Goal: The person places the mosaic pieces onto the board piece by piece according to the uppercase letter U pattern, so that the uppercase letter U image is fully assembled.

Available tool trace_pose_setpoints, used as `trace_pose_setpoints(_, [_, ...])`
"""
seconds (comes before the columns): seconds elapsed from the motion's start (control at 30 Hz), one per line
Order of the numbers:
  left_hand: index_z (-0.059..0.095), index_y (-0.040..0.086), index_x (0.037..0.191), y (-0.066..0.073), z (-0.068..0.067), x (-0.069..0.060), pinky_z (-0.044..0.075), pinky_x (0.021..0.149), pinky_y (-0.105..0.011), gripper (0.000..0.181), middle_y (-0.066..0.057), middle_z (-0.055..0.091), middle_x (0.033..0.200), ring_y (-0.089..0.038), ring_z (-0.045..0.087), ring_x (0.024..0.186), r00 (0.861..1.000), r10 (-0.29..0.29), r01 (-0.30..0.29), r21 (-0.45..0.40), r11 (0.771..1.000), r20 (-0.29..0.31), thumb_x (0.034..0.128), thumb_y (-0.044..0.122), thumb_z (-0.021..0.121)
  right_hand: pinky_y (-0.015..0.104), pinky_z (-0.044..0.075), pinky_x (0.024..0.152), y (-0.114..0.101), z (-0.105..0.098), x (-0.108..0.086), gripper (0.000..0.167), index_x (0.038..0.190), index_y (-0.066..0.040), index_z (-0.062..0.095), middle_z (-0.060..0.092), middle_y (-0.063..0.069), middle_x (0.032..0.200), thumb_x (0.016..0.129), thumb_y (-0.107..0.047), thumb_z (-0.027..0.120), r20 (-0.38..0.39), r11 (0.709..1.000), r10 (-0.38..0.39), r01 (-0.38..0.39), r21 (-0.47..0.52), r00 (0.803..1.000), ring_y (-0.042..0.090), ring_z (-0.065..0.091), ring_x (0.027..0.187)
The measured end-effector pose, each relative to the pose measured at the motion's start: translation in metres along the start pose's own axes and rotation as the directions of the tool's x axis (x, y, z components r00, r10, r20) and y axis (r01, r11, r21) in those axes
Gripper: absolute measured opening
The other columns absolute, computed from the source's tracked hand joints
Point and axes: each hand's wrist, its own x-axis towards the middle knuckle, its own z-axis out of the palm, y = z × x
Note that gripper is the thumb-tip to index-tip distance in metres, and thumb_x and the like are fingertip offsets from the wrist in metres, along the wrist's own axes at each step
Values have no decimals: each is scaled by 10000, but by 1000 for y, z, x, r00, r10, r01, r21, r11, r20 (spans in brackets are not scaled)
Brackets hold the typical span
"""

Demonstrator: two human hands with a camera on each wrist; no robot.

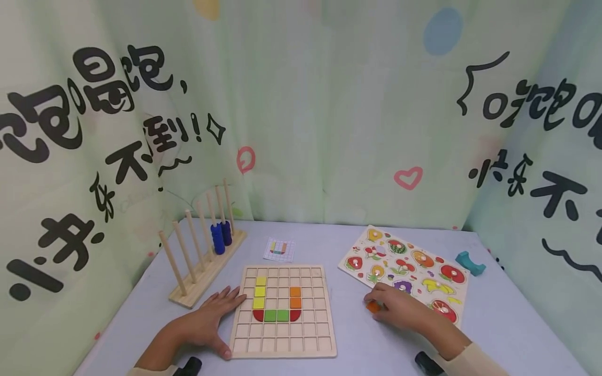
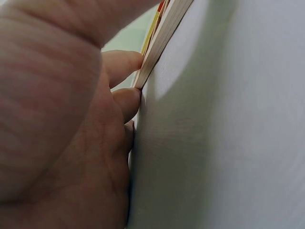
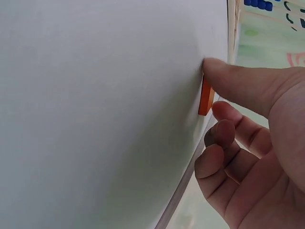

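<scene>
A wooden grid board (image 1: 263, 345) lies flat, with a U of colored tiles: yellow tiles (image 1: 259, 292) on the left, red rounded corner tiles (image 1: 294, 315), green tiles (image 1: 276, 315) along the bottom and orange tiles (image 1: 294, 297) on the right. My left hand (image 1: 207, 318), fingers spread, rests at the board's left side; in the left wrist view its fingertips touch the wooden edge (image 2: 164, 40). To the right of the board, my right hand (image 1: 400, 308) pinches an orange tile (image 3: 206, 98) between thumb and index finger, low at the tabletop. The other fingers are loosely curled.
A small pattern card (image 1: 279, 257) lies behind the board. On the left stands a wooden peg rack (image 1: 207, 271) with dark blue beads (image 1: 218, 239) on its far pegs. A fruit puzzle board (image 1: 362, 245) lies right, partly behind my right hand, beside a teal curved block (image 1: 470, 263).
</scene>
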Motion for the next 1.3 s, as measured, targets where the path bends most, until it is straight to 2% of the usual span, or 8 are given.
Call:
trace_pose_setpoints(0.13, [300,143,1539,3,-1,-1,25,1129,-601,1230,-132,140,1608,-388,15,1459,1000,-11,11,-7,1000,1,546,598,867,304,527,801,5,-1,-3,253,1090,-190,720,536,-137,977,849,-119,746,-2,999,-42,42,-2,999,95,525,902])
trace_pose_setpoints(0.27, [305,142,1537,6,-2,-2,22,1129,-601,1227,-137,140,1607,-395,13,1457,1000,-16,16,-12,1000,2,545,593,869,313,528,808,7,-1,-3,250,1094,-192,722,535,-135,987,858,-110,738,-4,998,-62,62,-3,998,98,526,911])
trace_pose_setpoints(0.67, [296,152,1541,3,0,0,21,1133,-592,1232,-122,132,1611,-383,11,1460,1000,-12,12,1,1000,0,545,601,865,359,513,869,4,8,6,275,1161,-206,689,554,-154,1055,887,-183,715,-9,1000,-27,27,16,1000,84,527,957])
trace_pose_setpoints(1.1, [301,157,1540,1,1,1,22,1135,-588,1227,-119,136,1611,-384,17,1460,1000,-12,12,8,1000,1,546,602,866,299,504,820,-7,9,19,273,1195,-194,675,510,-160,1018,930,-257,670,-23,987,-153,151,-46,988,33,493,890])
trace_pose_setpoints(1.3, [301,162,1540,1,1,2,23,1136,-586,1229,-121,137,1610,-382,18,1461,1000,-17,17,7,1000,1,543,604,866,310,498,839,-14,10,29,279,1207,-183,669,522,-149,1040,935,-246,664,-24,984,-174,173,-32,984,41,501,914])
